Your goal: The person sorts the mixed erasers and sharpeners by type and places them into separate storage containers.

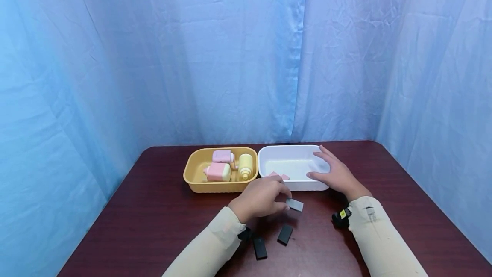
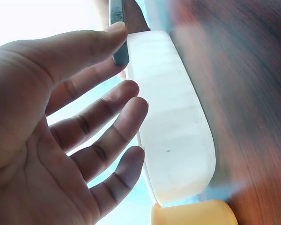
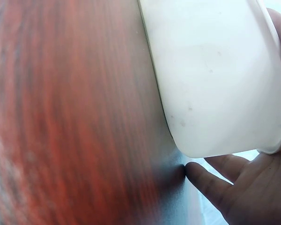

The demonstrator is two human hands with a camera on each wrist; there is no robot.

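My left hand (image 1: 263,198) pinches a small flat grey block (image 1: 295,204) between thumb and index finger, just in front of the white bin (image 1: 294,185). In the left wrist view the block (image 2: 121,54) looks dark along its edge, and the other fingers are loosely bent. My right hand (image 1: 338,176) holds the right end of the white bin, its thumb over the near rim. The right wrist view has fingers (image 3: 210,185) of that hand spread around the bin's end. Pink pieces (image 1: 273,175) lie inside the bin near its front left, partly hidden by my left hand.
A yellow bin (image 1: 215,187) stands against the white one on the left, with pink and yellow bottles (image 1: 245,163) lying in it. Two black blocks (image 1: 260,248) (image 1: 285,234) rest on the dark red table (image 1: 153,225) near my left wrist. Blue curtains (image 1: 230,54) surround the table.
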